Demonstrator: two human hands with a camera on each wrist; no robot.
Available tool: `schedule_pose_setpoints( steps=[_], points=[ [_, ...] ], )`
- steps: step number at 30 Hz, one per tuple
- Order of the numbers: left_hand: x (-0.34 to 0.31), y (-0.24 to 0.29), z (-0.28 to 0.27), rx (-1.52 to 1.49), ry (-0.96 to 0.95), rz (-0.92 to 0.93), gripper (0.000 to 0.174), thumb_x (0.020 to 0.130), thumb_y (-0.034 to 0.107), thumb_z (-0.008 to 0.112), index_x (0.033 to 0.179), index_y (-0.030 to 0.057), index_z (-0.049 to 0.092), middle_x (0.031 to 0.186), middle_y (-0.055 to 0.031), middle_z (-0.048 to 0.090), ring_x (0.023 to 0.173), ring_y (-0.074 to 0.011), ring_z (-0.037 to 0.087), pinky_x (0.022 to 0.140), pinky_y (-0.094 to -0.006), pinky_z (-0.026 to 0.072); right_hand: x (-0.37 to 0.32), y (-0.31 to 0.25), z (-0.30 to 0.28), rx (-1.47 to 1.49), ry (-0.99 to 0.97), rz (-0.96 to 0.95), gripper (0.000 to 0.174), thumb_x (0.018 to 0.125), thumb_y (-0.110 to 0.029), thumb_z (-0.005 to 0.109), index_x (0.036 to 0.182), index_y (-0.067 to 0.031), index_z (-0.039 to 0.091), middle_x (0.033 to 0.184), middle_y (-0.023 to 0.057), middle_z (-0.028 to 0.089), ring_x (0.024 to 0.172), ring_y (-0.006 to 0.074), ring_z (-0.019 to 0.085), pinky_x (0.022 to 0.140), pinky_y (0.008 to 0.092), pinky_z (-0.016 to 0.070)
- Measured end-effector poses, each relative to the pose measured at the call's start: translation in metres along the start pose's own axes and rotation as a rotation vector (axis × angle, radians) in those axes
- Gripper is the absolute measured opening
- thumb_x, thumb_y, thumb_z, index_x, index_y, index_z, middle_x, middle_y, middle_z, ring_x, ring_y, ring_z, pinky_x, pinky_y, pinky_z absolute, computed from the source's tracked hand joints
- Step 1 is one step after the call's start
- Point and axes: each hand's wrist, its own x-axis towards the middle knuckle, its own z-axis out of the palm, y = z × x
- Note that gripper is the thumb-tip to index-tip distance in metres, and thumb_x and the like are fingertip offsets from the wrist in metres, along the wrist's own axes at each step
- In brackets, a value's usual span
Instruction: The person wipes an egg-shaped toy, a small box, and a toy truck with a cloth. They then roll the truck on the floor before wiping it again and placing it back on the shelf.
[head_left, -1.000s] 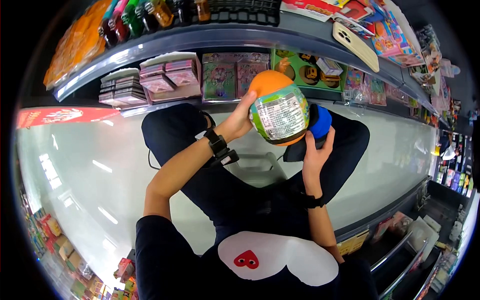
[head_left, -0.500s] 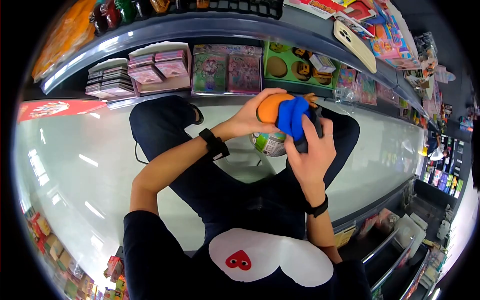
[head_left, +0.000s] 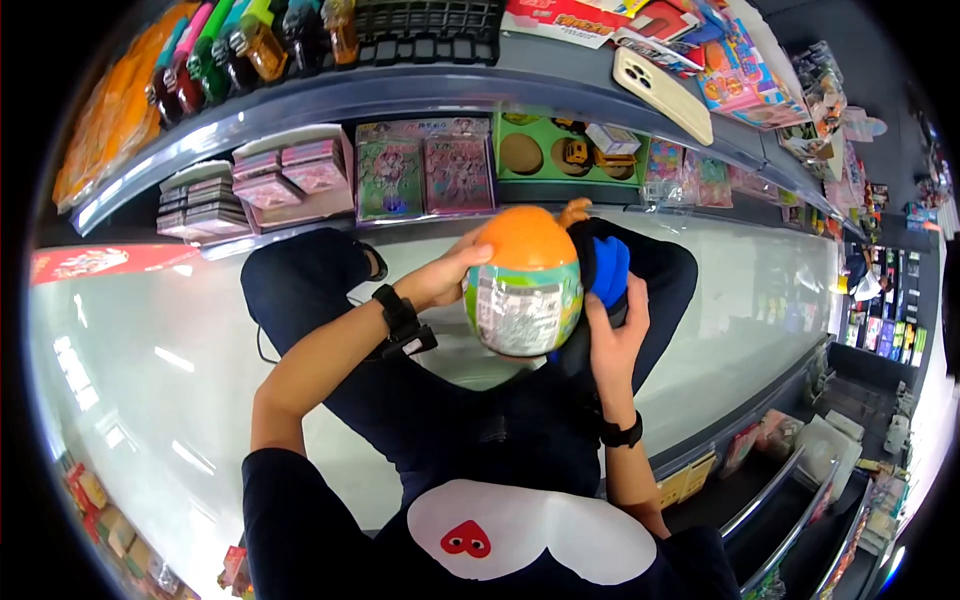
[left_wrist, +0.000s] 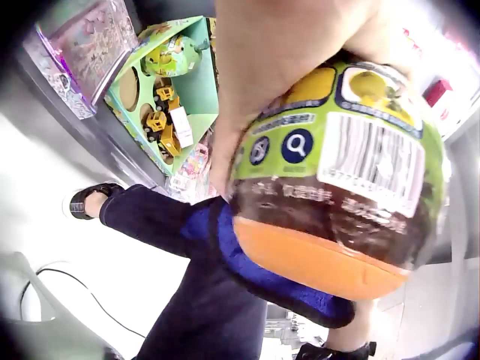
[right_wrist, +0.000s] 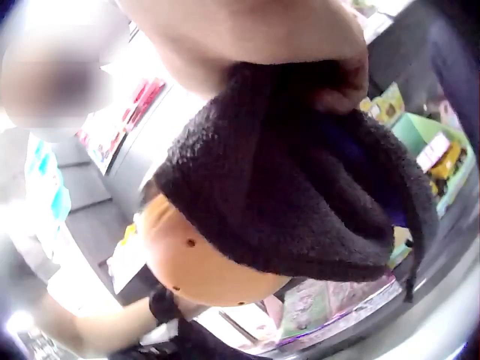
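In the head view, my left hand (head_left: 445, 275) grips an egg-shaped toy capsule (head_left: 525, 285) by its side. The capsule has orange ends and a wrapped band of printed labels; a barcode faces the left wrist camera. My right hand (head_left: 618, 335) holds a blue and black cloth (head_left: 608, 268) against the capsule's right side. In the right wrist view, the cloth's dark fuzzy side (right_wrist: 277, 172) drapes over the orange end (right_wrist: 202, 259), which has small holes. Some right-hand fingertips are hidden in the folds.
Ahead, the low shelf carries a green box (head_left: 565, 182) with round cutouts and toy diggers, boxes of card packs (head_left: 290, 175) and flat card sets (head_left: 425, 170). A phone (head_left: 660, 95) lies on the upper shelf near several bottles (head_left: 260, 50). A stool (head_left: 470, 362) stands between the legs.
The capsule was tipped with the cloth over its orange end half a second ago. Now it stands orange end up, label showing, and the cloth has moved to its right side.
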Motion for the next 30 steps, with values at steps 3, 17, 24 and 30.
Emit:
schedule_pose_setpoints(
  steps=[3,17,24,30],
  points=[
    [-0.002,-0.003,0.006,-0.027,-0.104,-0.148,0.104,0.073,0.056,0.073,0.149,0.0061,0.023,0.145,-0.0128,0.039,0.134,-0.0253,0.038,0.111,-0.0428,0.0329,-0.002,0.021,0.004,0.316,-0.029,0.228,0.026,0.084,-0.003,0.063,0.108,0.0022,0.057,0.096,0.0070,0.059,0.091,0.0154,0.055,0.085,0.0284,0.0429],
    [0.056,0.007,0.014,-0.245,0.295,-0.078,0.065,0.092,0.060,0.051,0.129,0.0069,0.053,0.128,-0.0082,0.059,0.115,-0.0215,0.056,0.101,-0.0371,0.0428,-0.015,0.063,0.065,0.432,0.452,0.496,0.028,0.086,-0.011,0.065,0.111,-0.0041,0.053,0.100,0.0052,0.057,0.093,0.0148,0.052,0.084,0.0286,0.0426],
    [0.060,0.011,-0.009,0.174,0.100,0.076,0.062,0.099,0.037,0.049,0.147,0.0024,0.030,0.147,-0.0081,0.040,0.135,-0.0216,0.038,0.112,-0.0351,0.0296,-0.038,0.089,0.099,0.429,0.401,0.571,0.050,0.087,-0.019,0.059,0.132,0.0000,0.048,0.128,0.0202,0.056,0.120,0.0307,0.053,0.098,0.0370,0.0408],
    [0.033,-0.017,-0.059,0.008,0.100,-0.117,0.080,0.090,0.051,0.059,0.151,0.0132,0.022,0.147,-0.0063,0.040,0.134,-0.0234,0.039,0.110,-0.0402,0.0353,-0.029,0.063,0.057,0.243,0.310,0.475,0.046,0.083,-0.019,0.060,0.123,0.0002,0.051,0.112,0.0206,0.058,0.106,0.0385,0.055,0.090,0.0411,0.0445]
  ],
)
